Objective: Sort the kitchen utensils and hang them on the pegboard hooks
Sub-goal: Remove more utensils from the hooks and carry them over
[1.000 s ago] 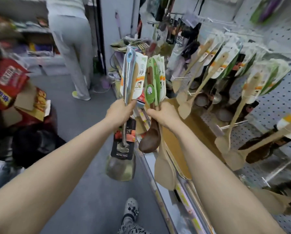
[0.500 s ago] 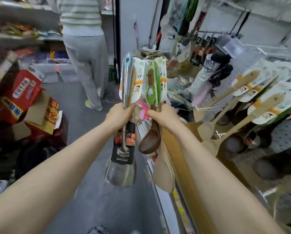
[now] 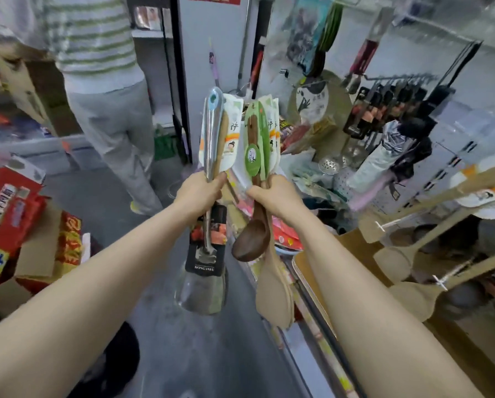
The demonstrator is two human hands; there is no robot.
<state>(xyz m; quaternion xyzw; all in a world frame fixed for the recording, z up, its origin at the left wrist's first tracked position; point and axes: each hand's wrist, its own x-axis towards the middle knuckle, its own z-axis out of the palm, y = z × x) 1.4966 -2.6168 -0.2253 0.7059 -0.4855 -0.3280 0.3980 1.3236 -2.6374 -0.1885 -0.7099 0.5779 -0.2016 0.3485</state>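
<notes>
My left hand grips a steel spatula with a blue-tipped handle, together with a light wooden utensil on a white card. Its blade hangs down with a black label. My right hand grips a bundle: a dark brown wooden spoon on a green card and pale wooden spatulas hanging below. Both hands are held up side by side in the aisle. The pegboard stands to the right, with wooden spatulas hanging on its hooks.
A person in a striped top and grey trousers stands ahead on the left. Red cartons and cardboard boxes pile up at the left. Black utensils and a folded umbrella hang at the right. A shelf edge runs below the pegboard.
The view has swung up and left, so the pegboard spatulas slid to the right edge. Both hands keep their grip on the same utensils, held at about the same height.
</notes>
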